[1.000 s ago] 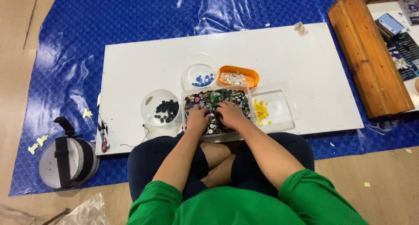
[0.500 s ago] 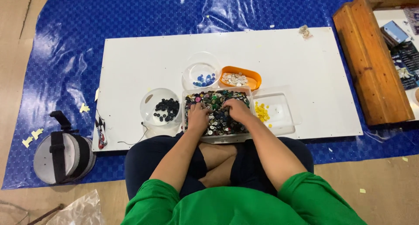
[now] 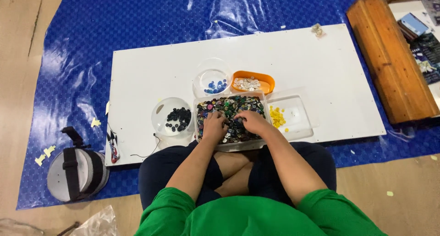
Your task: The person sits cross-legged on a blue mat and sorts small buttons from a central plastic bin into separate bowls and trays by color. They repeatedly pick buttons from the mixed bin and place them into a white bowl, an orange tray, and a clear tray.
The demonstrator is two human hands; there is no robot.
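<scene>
A clear tray [image 3: 199, 103] full of mixed coloured buttons sits at the near edge of a white board [image 3: 151, 71]. My left hand [image 3: 214, 126] rests in the buttons on the tray's left side, fingers curled down into them. My right hand [image 3: 250, 121] lies on the buttons beside it, fingertips pointing left toward the other hand. Around the tray stand a clear bowl of black buttons [image 3: 176, 118], a clear bowl of blue buttons [image 3: 214, 85], an orange dish of white buttons [image 3: 250, 83] and a clear tray with yellow buttons [image 3: 277, 117]. Whether either hand pinches a button is hidden.
The board lies on a blue tarp [image 3: 114, 20] over a wooden floor. A wooden box [image 3: 389, 62] lies at the right. A round grey case with a black strap [image 3: 75, 169] sits at the left. Small scissors [image 3: 113, 149] rest on the board's left edge.
My right hand has shifted left across the buttons toward my left hand. The view has drifted slightly.
</scene>
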